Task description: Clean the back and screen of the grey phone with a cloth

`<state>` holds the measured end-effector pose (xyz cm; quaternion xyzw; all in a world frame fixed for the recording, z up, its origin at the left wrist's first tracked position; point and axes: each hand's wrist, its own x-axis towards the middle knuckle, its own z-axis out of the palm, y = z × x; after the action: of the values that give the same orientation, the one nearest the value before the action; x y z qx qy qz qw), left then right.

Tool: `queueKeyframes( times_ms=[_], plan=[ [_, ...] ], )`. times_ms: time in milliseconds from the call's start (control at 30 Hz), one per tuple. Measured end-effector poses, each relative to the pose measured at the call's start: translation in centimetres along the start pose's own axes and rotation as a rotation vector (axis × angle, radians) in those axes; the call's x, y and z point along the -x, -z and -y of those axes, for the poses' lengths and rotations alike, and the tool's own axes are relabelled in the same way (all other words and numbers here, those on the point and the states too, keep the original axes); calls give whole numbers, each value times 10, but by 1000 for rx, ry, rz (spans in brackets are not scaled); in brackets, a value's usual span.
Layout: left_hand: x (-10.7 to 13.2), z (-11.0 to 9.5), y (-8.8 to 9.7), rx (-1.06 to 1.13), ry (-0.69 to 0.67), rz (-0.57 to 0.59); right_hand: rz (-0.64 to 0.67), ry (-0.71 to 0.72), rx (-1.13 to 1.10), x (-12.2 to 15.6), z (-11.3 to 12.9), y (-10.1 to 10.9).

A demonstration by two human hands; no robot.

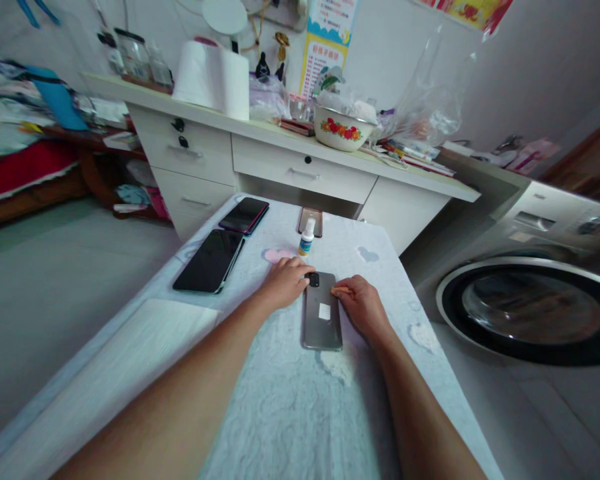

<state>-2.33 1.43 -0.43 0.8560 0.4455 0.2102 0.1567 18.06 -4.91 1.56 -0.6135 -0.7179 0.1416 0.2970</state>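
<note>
A grey smartphone (323, 330) lies back up on the cloth-covered table, its dark camera block at the upper left and a small white label on its back. My left hand (285, 281) has its thumb and fingers at the phone's upper left corner, beside the camera block. On the right edge of the phone rests my right hand (361, 303), its fingers pressed together. A small orange-tan bit shows at those fingertips; whether it is a held thing or a finger I cannot make out. Just beyond the phone stands a small white spray bottle (307, 239) with a blue and yellow label.
Two dark devices, a tablet (211, 261) and a phone (245, 215), lie at the table's left. Behind the bottle is a gold-framed phone or case (318, 223). A white desk (270, 157) carries a floral bowl (343, 128) and paper rolls (207, 77). A washing machine (545, 220) stands right.
</note>
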Motion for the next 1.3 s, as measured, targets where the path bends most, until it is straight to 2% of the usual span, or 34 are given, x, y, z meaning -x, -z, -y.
queueKeyframes(
  times_ms=[133,200,467,767,1000,1300],
  plan=[
    [0,2,-3,2,-6,-8,-39,-53,23,-4,3,-2],
    [-1,3,-4,2,-7,-12,-17,-95,6,-3,5,1],
    [0,0,-1,-8,-9,-2,235,-198,-47,17,18,21],
    [-1,2,-5,-11,5,-16,97,-249,39,9,20,12],
    [2,1,-5,-25,-10,-20,95,-254,179,-12,19,7],
    [2,-1,-3,-9,3,-14,99,-267,243,-46,10,1]
  ],
)
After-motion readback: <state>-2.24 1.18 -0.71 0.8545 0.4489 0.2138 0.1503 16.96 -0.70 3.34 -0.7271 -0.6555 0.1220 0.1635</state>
